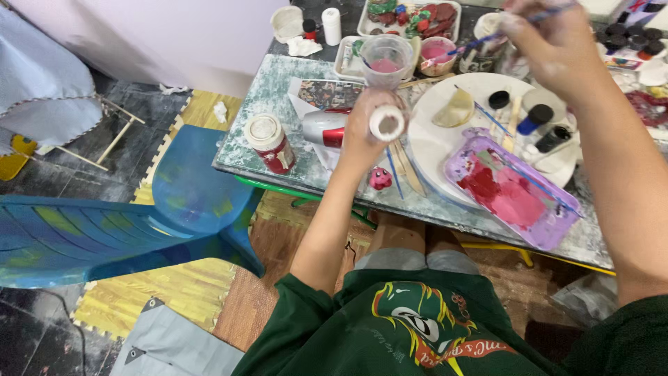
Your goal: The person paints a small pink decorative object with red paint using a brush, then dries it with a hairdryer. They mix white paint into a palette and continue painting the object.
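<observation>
Beside the seated person, a large blue plastic chair (188,188) is seen on the floor mats, and ahead of the knees a paint-spattered glass table (278,90) is crowded with craft things. On that table a broad white plate (435,139) is laid, and a lilac palette tray (550,233) smeared with red and pink paint is propped over its near edge. Further left a grey and red hair dryer (323,129) and a red-labelled jar (271,143) with a white lid are set, well apart from the tray.

Above the table's middle, a small white cylindrical piece (387,122) is gripped in the closed left hand (365,132), its round end turned toward the camera. A clear plastic cup (386,59) holding pink paint is seen just behind it. The right hand (550,42) is raised at the upper right, closed round a thin blue-handled brush (487,38), whose tip is reached toward a small pink paint pot (437,54).

Judged from this, paint is being loaded onto the brush. The next stroke would call for the brush to be carried to the white piece while that piece is kept steady.
</observation>
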